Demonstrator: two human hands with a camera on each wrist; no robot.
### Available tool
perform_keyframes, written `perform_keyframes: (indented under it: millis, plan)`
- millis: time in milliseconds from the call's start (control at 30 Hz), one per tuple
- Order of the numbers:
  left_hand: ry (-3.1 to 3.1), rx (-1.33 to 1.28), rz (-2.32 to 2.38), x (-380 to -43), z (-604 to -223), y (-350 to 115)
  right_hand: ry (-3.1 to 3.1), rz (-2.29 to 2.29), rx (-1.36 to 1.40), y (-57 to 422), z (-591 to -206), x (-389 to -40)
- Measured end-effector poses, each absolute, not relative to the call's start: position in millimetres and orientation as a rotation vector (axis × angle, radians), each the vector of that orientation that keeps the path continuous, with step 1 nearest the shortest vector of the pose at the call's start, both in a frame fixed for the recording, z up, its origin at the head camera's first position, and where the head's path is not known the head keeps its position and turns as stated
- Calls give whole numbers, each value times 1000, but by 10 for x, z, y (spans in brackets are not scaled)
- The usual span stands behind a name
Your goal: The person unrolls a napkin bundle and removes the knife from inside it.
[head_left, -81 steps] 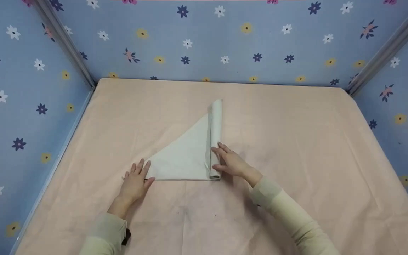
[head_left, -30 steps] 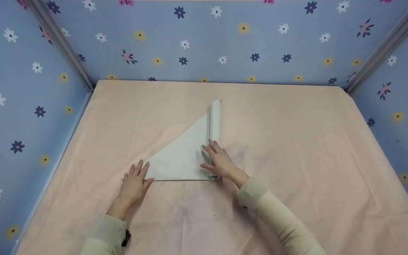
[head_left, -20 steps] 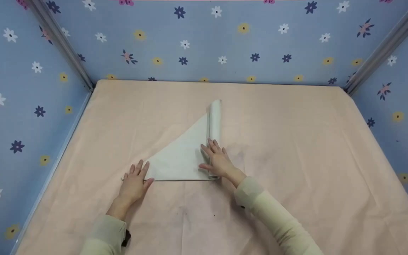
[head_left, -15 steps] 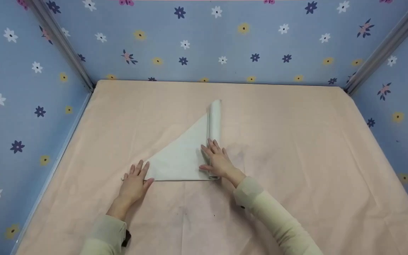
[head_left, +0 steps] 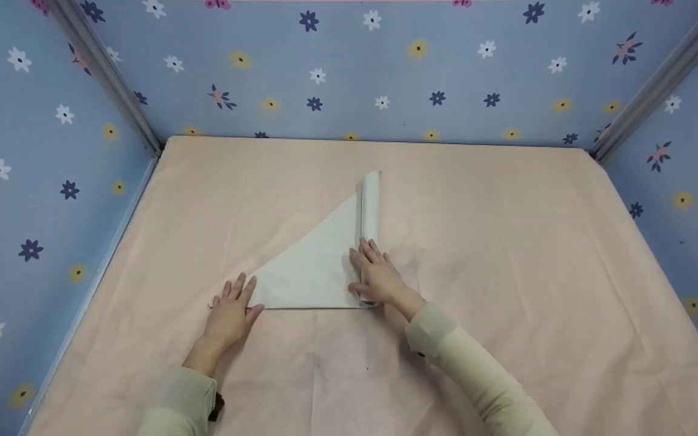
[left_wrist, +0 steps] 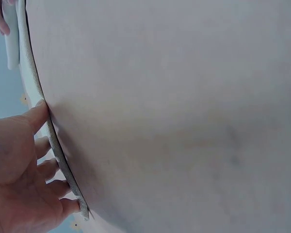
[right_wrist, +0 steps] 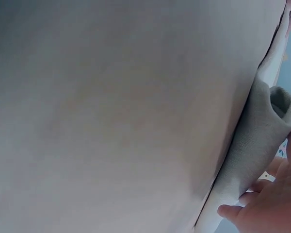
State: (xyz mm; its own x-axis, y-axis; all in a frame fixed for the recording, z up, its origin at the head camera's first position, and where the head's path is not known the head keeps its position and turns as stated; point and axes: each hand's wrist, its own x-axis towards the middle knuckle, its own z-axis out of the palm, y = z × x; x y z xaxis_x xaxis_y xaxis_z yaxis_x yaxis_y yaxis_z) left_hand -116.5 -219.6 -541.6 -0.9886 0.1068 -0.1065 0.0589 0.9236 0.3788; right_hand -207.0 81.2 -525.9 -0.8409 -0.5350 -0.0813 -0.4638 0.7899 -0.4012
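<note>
A pale, greenish-white cloth (head_left: 309, 266) lies on the table, its flat part a triangle tapering to the left. Its right side is wound into a narrow roll (head_left: 371, 203) that points away from me; the near end shows a hollow opening in the right wrist view (right_wrist: 281, 103). My left hand (head_left: 228, 315) rests with fingers spread on the cloth's left corner, thumb at the near edge. My right hand (head_left: 382, 280) lies over the near half of the roll, fingers extended across it and thumb toward the flat part. The palm hides some of the roll.
A peach tablecloth (head_left: 494, 230) with light creases covers the table. Blue flowered panels (head_left: 349, 66) enclose the back and both sides, with grey metal posts (head_left: 658, 85) at the rear corners.
The right hand has shifted left, from the roll's right side to lying over it, then slightly back right in the last half second. The left hand has stayed put.
</note>
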Motion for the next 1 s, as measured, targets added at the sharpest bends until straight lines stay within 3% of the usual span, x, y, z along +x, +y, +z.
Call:
perform_keyframes:
  millis: [1000]
  plan:
    - [2961, 137, 587, -1173, -5425, -2190, 2758, -653, -775, 1071, -5251, -2085]
